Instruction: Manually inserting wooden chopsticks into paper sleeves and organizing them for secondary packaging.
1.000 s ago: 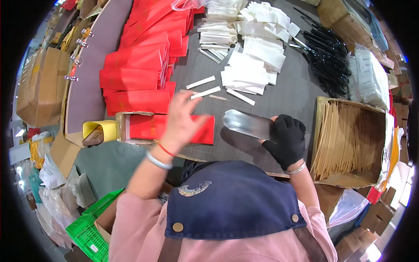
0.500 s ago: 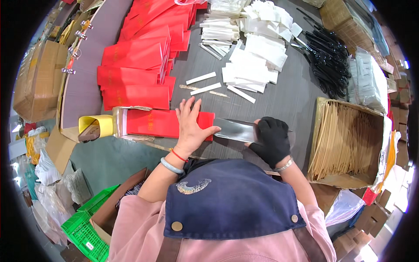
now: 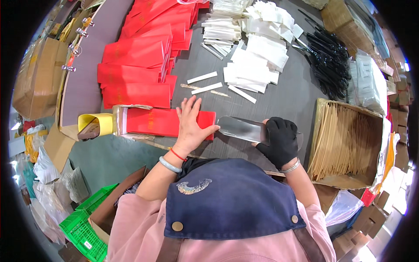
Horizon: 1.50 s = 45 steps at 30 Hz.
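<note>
Red paper under our palm: we press our left hand flat, fingers spread, on a red envelope lying on the grey counter, gripping nothing. Our right hand, in a black glove, closes its grip around a clear plastic sleeve whose free end reaches toward the envelope's right edge. Beyond our fingers we see more red envelopes stacked, white packets piled, and at right a cardboard box of brown sticks.

Envelope left — box right
</note>
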Each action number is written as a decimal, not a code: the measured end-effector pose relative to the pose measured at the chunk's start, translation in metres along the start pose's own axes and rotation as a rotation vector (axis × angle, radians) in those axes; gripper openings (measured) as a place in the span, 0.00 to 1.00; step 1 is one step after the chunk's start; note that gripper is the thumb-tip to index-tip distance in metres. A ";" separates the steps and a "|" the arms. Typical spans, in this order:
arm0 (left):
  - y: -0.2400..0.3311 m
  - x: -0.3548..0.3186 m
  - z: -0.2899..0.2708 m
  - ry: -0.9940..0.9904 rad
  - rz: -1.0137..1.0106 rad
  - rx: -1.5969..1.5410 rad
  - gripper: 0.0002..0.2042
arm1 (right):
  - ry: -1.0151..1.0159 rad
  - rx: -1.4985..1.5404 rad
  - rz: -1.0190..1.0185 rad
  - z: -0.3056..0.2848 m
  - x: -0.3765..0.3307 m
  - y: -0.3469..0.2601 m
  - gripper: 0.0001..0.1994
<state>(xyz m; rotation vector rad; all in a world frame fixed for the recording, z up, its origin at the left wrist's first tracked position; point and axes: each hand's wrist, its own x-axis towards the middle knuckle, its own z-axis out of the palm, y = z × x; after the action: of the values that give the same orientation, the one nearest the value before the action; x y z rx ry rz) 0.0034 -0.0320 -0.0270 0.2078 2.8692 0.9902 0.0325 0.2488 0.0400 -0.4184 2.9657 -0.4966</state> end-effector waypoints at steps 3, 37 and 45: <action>0.000 0.003 0.000 0.005 -0.012 0.002 0.48 | 0.008 0.085 -0.052 0.012 0.005 -0.003 0.30; 0.017 0.108 -0.179 0.170 0.529 -0.121 0.10 | 0.322 0.839 0.062 -0.049 0.082 -0.046 0.06; 0.025 0.094 -0.168 0.058 0.553 0.238 0.53 | 0.352 0.830 0.002 -0.064 0.083 -0.067 0.04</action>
<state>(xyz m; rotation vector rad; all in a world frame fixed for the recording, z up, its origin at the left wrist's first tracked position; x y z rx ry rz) -0.1098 -0.0992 0.1157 1.0506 3.0393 0.7107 -0.0393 0.1844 0.1180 -0.2424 2.6905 -1.8395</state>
